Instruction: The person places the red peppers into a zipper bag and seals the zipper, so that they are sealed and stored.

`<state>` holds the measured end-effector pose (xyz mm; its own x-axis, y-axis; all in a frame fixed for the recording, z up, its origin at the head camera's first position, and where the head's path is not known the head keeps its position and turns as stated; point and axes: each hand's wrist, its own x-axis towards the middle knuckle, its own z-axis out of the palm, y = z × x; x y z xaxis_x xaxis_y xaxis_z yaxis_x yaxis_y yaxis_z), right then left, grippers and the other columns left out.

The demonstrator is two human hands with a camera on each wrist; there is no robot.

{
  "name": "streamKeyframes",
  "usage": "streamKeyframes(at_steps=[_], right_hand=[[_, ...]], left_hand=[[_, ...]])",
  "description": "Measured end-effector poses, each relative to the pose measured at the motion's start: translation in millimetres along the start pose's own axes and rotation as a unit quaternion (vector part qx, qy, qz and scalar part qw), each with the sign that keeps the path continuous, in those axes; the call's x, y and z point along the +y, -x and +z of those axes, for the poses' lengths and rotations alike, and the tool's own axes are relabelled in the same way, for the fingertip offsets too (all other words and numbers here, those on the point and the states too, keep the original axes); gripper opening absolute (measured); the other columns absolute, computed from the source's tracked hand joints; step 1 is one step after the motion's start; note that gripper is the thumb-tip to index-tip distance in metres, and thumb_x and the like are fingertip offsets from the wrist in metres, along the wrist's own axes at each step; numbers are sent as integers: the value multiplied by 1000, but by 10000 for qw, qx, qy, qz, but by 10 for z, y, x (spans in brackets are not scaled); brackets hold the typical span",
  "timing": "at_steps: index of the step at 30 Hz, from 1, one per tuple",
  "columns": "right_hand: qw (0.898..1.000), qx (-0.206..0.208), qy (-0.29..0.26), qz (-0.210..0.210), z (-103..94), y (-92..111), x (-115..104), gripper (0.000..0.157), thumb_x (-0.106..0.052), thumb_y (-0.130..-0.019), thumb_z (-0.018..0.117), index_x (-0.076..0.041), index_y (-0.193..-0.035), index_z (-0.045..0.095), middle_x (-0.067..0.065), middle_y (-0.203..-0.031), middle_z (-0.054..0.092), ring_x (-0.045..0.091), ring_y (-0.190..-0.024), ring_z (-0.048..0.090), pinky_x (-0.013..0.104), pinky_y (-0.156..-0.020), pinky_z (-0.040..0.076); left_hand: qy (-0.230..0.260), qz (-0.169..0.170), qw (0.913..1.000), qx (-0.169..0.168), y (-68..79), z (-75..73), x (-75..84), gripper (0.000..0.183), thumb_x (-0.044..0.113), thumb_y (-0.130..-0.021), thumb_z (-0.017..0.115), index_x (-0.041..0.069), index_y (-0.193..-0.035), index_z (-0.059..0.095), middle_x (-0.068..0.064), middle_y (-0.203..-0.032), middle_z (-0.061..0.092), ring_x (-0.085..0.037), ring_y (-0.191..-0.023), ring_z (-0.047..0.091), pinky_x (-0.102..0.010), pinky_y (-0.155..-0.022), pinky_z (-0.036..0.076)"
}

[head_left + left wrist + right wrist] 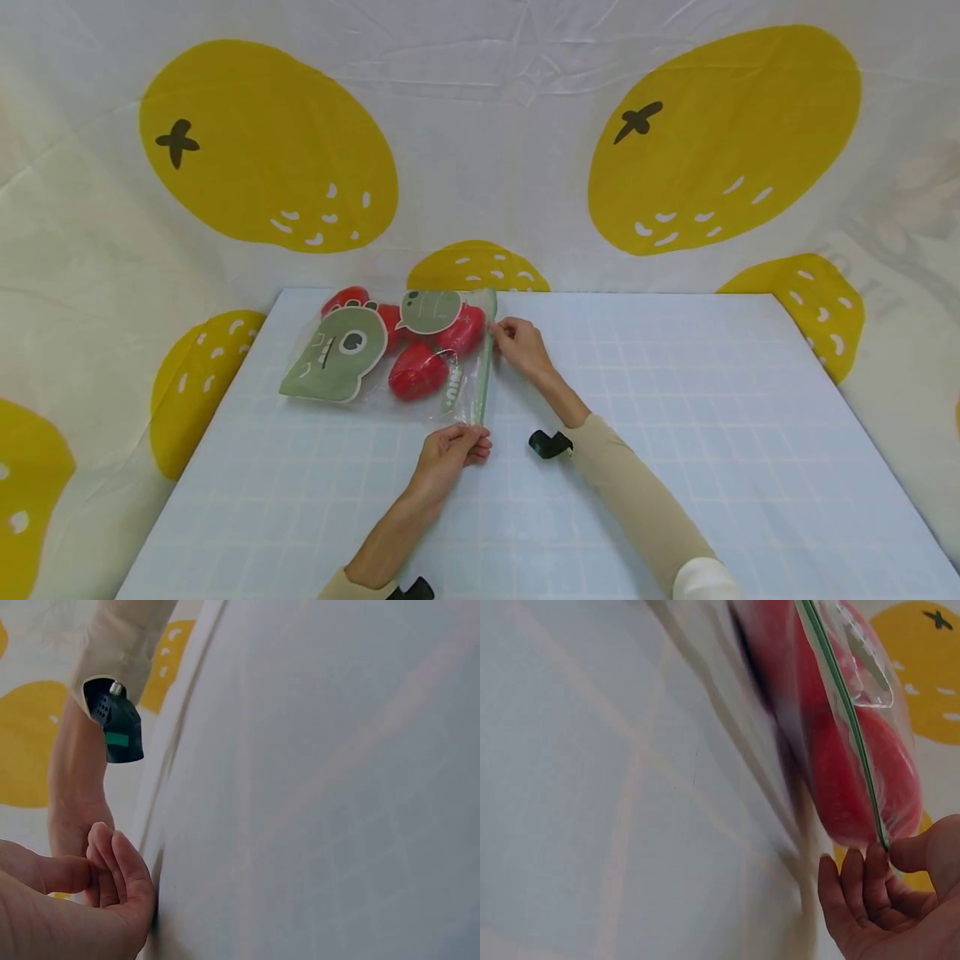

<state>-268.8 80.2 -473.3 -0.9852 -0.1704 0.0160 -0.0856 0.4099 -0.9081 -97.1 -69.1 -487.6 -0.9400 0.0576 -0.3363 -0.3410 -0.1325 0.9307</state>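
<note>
A clear zip bag [348, 358] with a green cartoon creature printed on it lies near the table's far edge. Several round red objects [417, 372] are inside; the plastic and print partly cover them, and their kind cannot be told. The green zip strip [847, 712] runs along the bag's right side. At the strip's near end, my left hand [450, 454] pinches the bag's corner between thumb and fingers. My right hand [522, 348] pinches the strip farther up, thumb against fingertips in the right wrist view. The left wrist view does not show the bag clearly.
The bag lies on a pale table [675, 400] with a grid pattern. Behind it hangs a white cloth [487, 167] with large yellow fruit prints. A small black wrist camera [550, 444] sticks out from the right sleeve, low over the table.
</note>
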Motion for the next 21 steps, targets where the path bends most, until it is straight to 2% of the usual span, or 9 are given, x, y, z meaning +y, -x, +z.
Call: streamKeyframes(at_steps=[6, 14, 21], right_hand=[[9999, -14, -15, 111, -16, -77, -5, 28, -25, -105, 59, 1, -100, 69, 11, -86, 67, 23, -80, 65, 25, -71, 52], [9999, 6, -94, 58, -28, -202, -23, 31, -25, -106, 58, 3, -102, 69, 13, -86, 66, 26, -81, 65, 25, -70, 51], [9999, 106, -61, 32, -38, -304, -2, 32, -25, -106, 57, 4, -104, 69, 14, -87, 68, 28, -83, 69, 24, -69, 51]], left_hand=[[-34, -15, 10000, -18, 13, 1, 11, 34, 19, -105, 60, -12, -117, 66, -7, -94, 72, -15, -85, 68, -24, -84, 59], [-197, -142, 9997, 12, 19, -5, 16, 35, 24, -105, 62, -8, -117, 67, -8, -97, 72, -17, -88, 69, -24, -86, 58], [-104, 56, 9999, -33, 19, 13, -14, 32, 18, -104, 61, -12, -114, 67, -7, -92, 72, -15, -83, 68, -24, -84, 59]])
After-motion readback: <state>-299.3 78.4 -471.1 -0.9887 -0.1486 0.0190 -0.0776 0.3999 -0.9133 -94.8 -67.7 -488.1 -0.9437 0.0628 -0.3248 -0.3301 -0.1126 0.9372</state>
